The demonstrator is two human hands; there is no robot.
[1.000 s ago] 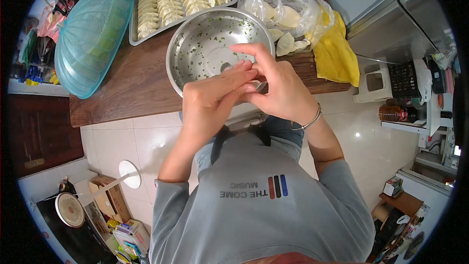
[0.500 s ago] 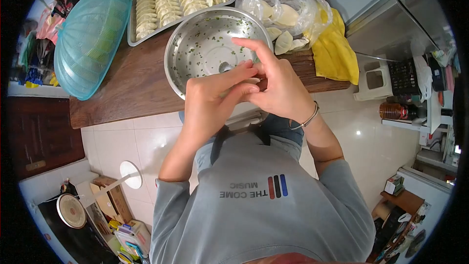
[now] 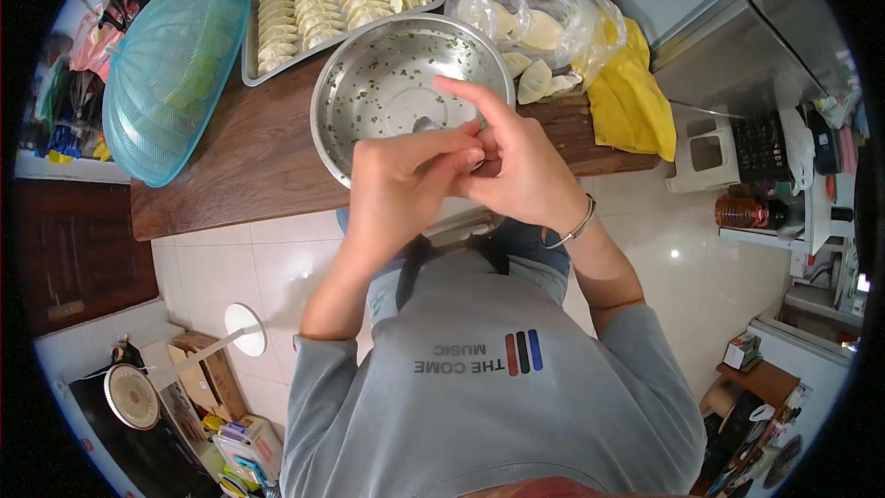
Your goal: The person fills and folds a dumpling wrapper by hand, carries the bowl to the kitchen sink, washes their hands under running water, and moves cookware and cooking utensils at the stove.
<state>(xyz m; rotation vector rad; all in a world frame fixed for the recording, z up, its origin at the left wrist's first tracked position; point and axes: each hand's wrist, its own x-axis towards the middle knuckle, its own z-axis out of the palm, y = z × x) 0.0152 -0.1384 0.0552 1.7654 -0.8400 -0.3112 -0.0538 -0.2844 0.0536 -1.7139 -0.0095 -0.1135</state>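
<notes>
On our table (image 3: 230, 171) stands the bowl (image 3: 355, 97), above whose near side, perhaps so anything dropped lands inside, our left hand (image 3: 396, 175) presses its fingertips together against our half-curled right hand (image 3: 518, 161), whatever they hold too hidden to tell.

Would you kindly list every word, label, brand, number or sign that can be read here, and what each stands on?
"THE COME": front of the grey top, upside down in this view.
"MUSIC": same top, the line below as the print runs.
Red label on the bottle at the right: too small to read.
No readable numbers.
</notes>
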